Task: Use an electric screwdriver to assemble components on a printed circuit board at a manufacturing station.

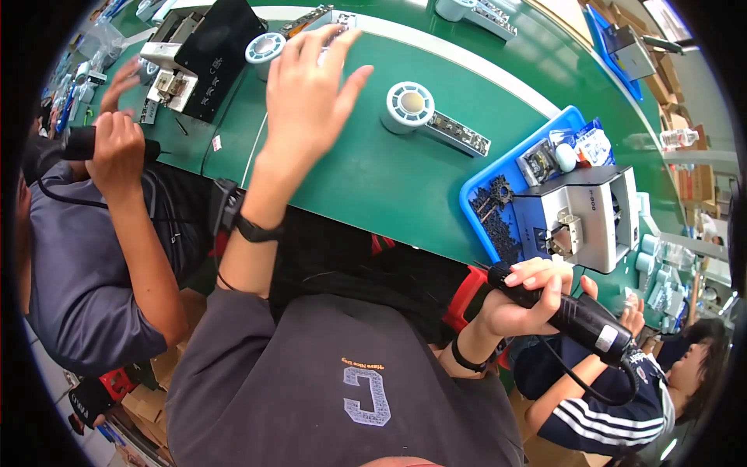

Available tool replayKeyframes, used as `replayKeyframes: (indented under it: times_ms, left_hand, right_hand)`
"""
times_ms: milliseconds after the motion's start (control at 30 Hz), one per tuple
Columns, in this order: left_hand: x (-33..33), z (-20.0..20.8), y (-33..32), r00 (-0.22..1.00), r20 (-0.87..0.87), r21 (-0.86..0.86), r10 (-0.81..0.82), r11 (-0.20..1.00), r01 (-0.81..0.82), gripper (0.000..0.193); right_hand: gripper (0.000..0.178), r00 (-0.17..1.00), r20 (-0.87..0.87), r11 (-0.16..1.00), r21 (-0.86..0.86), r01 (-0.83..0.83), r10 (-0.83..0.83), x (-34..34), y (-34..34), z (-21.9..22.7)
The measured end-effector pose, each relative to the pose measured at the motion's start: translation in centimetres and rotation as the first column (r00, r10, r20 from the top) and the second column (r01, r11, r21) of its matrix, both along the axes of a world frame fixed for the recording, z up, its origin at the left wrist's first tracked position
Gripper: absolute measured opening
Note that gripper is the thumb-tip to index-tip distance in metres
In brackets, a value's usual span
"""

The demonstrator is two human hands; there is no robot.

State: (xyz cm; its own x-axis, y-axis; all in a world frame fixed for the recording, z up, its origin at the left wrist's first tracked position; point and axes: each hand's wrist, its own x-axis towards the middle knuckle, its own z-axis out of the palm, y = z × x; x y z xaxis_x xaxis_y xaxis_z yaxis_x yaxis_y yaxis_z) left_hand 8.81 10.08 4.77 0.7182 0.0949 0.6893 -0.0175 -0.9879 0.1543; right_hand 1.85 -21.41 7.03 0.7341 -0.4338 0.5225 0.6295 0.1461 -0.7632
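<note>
Fingers curled around a black electric screwdriver, a worker's right hand sits near a blue tray; the left hand, fingers loosely spread, is beside one round-headed gadget, contact unclear. Another gadget lies on the green table.

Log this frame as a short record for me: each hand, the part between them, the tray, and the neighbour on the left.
Left hand: spread open beside a round-headed part; contact unclear
Right hand: closed around a black corded tool
Between: similar part with a circuit board, on the green table
Tray: blue tray holding small black pieces
Neighbour: co-worker's hand gripping another black tool
</note>
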Motion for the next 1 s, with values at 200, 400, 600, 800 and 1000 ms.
replayKeyframes:
  times_ms: [200, 400, 600, 800, 1000]
  left_hand:
    - [-2.4, -1.4, 1.1, 0.975, -0.22, -0.138, 0.024, 0.989, -0.055, 0.034]
    - [-10.7, 0.8, 1.0, 0.955, -0.294, -0.178, -0.039, 0.984, -0.014, 0.034]
    - [-13.6, 0.0, -0.8, 0.971, -0.206, -0.27, -0.12, 0.961, 0.062, 0.039]
    - [-12.9, -1.6, -2.2, 0.957, -0.033, -0.278, -0.287, 0.923, 0.267, 0.036]
    - [-11.8, -2.5, -5.3, 0.853, 0.043, -0.335, -0.519, 0.797, 0.502, 0.035]
  right_hand:
    - [0.041, 0.998, -0.054, 0.999, -0.023, -0.024, 0.023, 0.4, -0.6, -0.6]
    - [0.039, 0.997, -0.046, 0.997, -0.047, -0.056, 0.054, -0.1, -1.2, -1.3]
    - [0.041, 0.996, -0.07, 0.998, -0.037, -0.052, 0.049, 0.0, -2.2, -1.8]
    - [0.047, 0.994, -0.077, 0.997, 0.017, -0.078, 0.079, 0.1, -1.9, -1.0]
    - [0.048, 0.997, -0.048, 0.997, -0.03, -0.069, 0.068, -0.4, -3.0, -0.8]
